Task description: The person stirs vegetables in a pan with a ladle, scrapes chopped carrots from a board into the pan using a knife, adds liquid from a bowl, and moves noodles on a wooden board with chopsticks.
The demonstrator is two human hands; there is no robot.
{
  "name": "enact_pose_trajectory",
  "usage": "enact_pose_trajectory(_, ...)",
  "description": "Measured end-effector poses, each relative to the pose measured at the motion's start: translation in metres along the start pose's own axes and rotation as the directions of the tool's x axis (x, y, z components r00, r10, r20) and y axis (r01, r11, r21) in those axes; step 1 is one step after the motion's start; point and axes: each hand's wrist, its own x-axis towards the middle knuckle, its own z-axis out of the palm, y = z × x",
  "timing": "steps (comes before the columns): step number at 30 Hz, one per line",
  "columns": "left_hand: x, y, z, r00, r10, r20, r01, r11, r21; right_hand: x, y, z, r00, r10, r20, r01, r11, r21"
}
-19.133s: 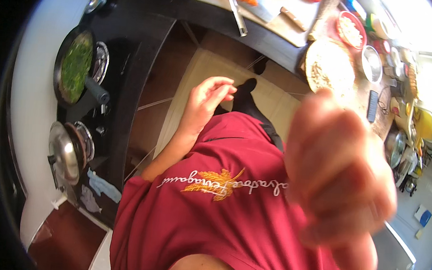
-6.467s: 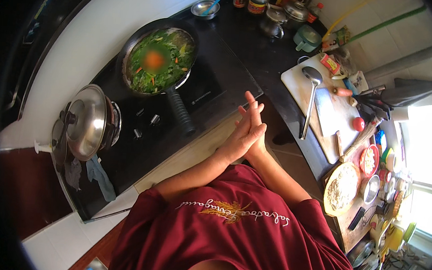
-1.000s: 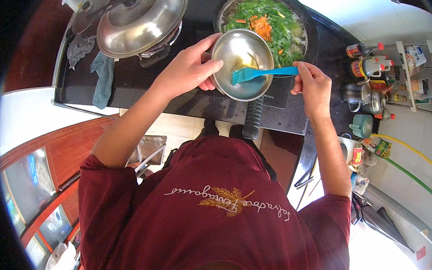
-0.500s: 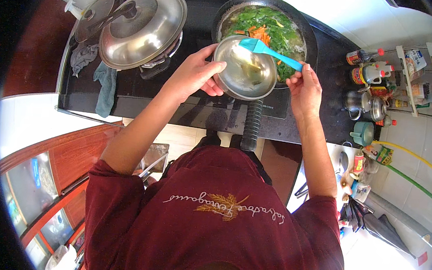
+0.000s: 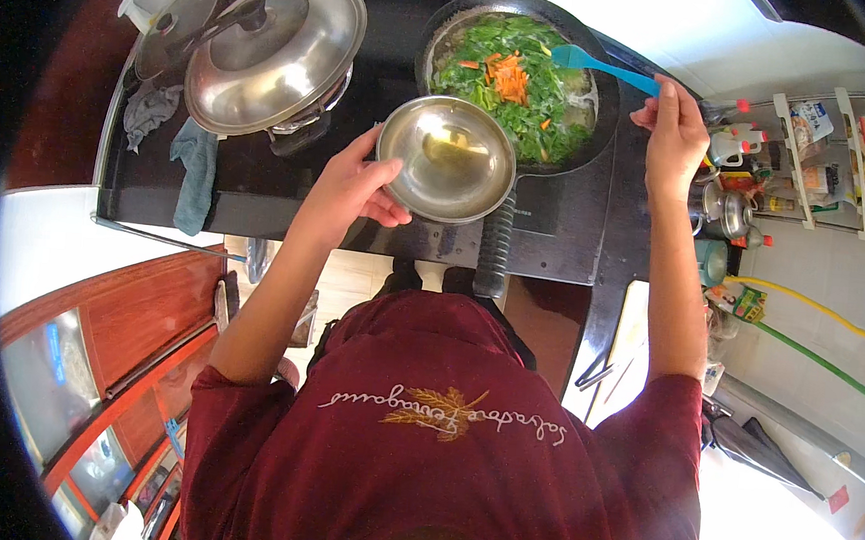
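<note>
Bowl (image 5: 447, 159): metal, held at the near-left edge of the pan, part of the pan rim hidden behind it; a little yellowish liquid seen inside.
Left hand (image 5: 350, 186): closed on bowl's left side, thumb laid over the rim.
Brush (image 5: 612, 69): blue, head pointed left, seen over the greens at the pan's far right; contact can't be told.
Right hand (image 5: 676, 139): brush handle end pinched between thumb and fingers.
Pan (image 5: 606, 122): dark, set on the stove (image 5: 388, 51), filled with greens (image 5: 499, 34), topped by carrot strips (image 5: 511, 80).
Lid (image 5: 301, 75): domed, metal, placed left of pan.
Cloth (image 5: 194, 178): blue-grey, draped near stove's front edge.
</note>
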Motion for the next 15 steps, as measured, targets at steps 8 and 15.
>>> enact_pose_trajectory(8,-0.027,-0.008,0.001,0.999,0.029,-0.033,-0.029,1.0,-0.003,0.009,-0.021,0.029,0.887,-0.408,0.215,0.461,0.797,-0.39)
enact_pose_trajectory(15,-0.036,-0.012,-0.003,0.997,0.073,-0.031,-0.075,0.996,-0.053,0.017,-0.023,0.043,0.802,-0.539,0.259,0.595,0.685,-0.42)
